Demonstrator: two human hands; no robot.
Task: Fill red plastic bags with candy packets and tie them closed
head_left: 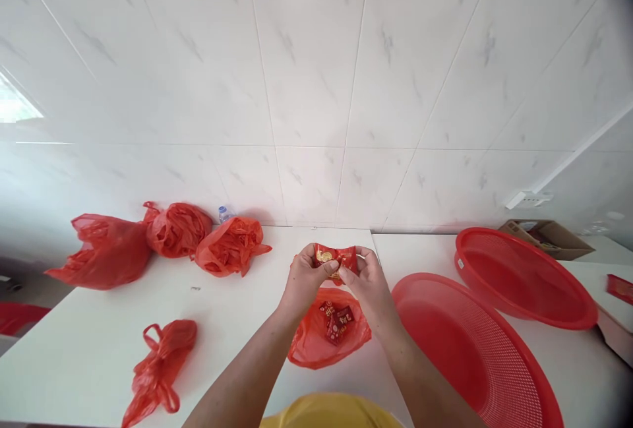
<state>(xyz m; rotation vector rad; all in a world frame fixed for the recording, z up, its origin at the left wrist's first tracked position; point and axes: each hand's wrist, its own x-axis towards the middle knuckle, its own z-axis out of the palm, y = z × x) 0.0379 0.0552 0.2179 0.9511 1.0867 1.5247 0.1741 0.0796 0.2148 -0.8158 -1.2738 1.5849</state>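
Both hands meet in front of me around a small red packet with gold print point(326, 255). My left hand point(307, 277) pinches its left side, and my right hand point(366, 283) pinches its right side, with the thumbs close together on its front. Just below them an open red plastic bag point(307, 343) rests on the white table. Inside the bag lie several small dark red packets point(338, 324) with gold and white print. What the packet in my hands contains is hidden.
Tied red bags point(111, 253) line the wall at left, with a bottle point(223, 214) behind. A knotted red bag point(165, 355) lies nearer. To the right are a red mesh basket point(445, 336), a red basin point(524, 276), a cardboard box point(558, 240) and a wall socket point(529, 200).
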